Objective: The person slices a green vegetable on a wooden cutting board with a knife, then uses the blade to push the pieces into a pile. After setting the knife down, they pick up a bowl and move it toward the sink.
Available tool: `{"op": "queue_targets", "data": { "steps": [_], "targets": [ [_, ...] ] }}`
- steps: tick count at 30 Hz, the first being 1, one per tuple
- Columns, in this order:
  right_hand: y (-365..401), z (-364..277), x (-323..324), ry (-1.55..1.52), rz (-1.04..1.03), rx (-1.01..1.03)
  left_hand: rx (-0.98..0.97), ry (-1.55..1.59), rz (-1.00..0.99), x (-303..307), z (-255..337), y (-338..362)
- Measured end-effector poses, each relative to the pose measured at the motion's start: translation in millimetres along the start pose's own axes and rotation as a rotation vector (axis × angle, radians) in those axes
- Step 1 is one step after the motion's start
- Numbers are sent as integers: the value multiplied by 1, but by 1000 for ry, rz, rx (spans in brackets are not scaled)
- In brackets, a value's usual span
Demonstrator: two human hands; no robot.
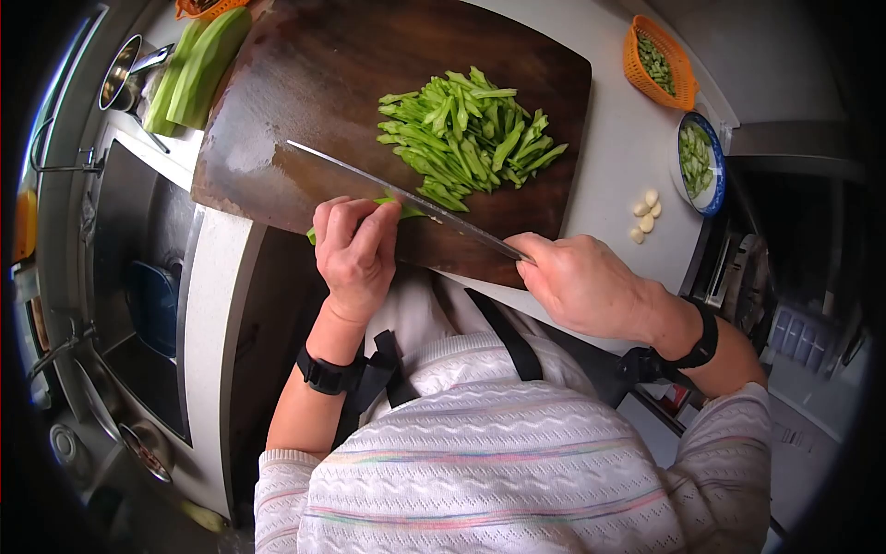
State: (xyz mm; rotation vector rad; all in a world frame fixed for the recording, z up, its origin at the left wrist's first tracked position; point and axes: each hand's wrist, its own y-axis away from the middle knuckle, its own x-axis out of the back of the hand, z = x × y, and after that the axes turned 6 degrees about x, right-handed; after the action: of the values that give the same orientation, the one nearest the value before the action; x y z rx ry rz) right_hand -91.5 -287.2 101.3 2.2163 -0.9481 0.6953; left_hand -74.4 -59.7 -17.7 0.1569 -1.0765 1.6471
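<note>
Closest in, a ribbed white sweater (480, 462) with pastel stripes, and a black strap (325, 377) on each wrist. Up at the near edge of the cutting board (305, 83), the left hand (355, 251) sits with its fingers curled under in a claw, knuckles forward, pinning a green piece (406, 209) flat to the wood. Tucked fingertips stay clear of the edge, I'd say, and the knuckles guide the blade. The right hand (580, 282) is wrapped tight around the handle of the knife (397, 194), fingers fully closed. The long thin steel blade slants across the board and meets the green piece right against the left knuckles. The board is dark, worn wood, damp and shiny on its left side. Just beyond the blade lies a pile of strips (466, 138), slim, glossy, pale-green batons heaped loosely, probably pushed aside to leave cutting room. To the right, on the smooth white counter (614, 148), sit four small ivory garlic cloves (646, 214) and a blue-rimmed bowl (703, 164) of green slices. Further back is an orange mesh basket (657, 60) holding green bits. At far left, long peeled stalks (198, 65) lie beside the board, next to a steel pot (123, 74) above the metal sink (138, 277).
</note>
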Motion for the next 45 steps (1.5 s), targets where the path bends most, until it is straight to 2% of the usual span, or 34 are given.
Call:
{"op": "queue_targets", "data": {
  "steps": [5, 8, 11, 21, 23, 24, 27, 31, 35, 38, 41, 45],
  "targets": [
    [-12, 0, -5, 31, -43, -11, -1, -12, 2, -1, -1, 1],
    [-29, 7, -17, 26, 34, 46, -8, -5, 15, -3, 1, -1],
    [-23, 6, -4, -10, -45, -49, -12, 1, 9, -1, -1, 0],
    [-6, 0, 0, -15, -54, -29, 9, 3, 1, -1, 2, 1],
    [-22, 5, -13, 42, 7, 54, -4, 1, 10, -2, 0, 1],
    [-31, 4, -16, 112, -18, 21, -20, -4, 19, -3, -1, 0],
    [-28, 15, -15, 29, 38, 75, -21, -1, 6, -1, -1, 1],
    [-13, 6, 2, 7, -47, -42, -17, 6, 10, 0, 0, 1],
    [-2, -1, 6, 10, -50, -12, 0, 6, 5, 1, 0, 2],
    [-10, 2, 2, -65, -58, -12, 14, 7, -6, 1, 1, 2],
    [-33, 3, -11, 6, -49, -8, -1, 1, 1, 1, 1, 1],
    [-28, 8, -5, -61, -45, -10, -9, -9, -35, 6, 1, -1]
  ]
}}
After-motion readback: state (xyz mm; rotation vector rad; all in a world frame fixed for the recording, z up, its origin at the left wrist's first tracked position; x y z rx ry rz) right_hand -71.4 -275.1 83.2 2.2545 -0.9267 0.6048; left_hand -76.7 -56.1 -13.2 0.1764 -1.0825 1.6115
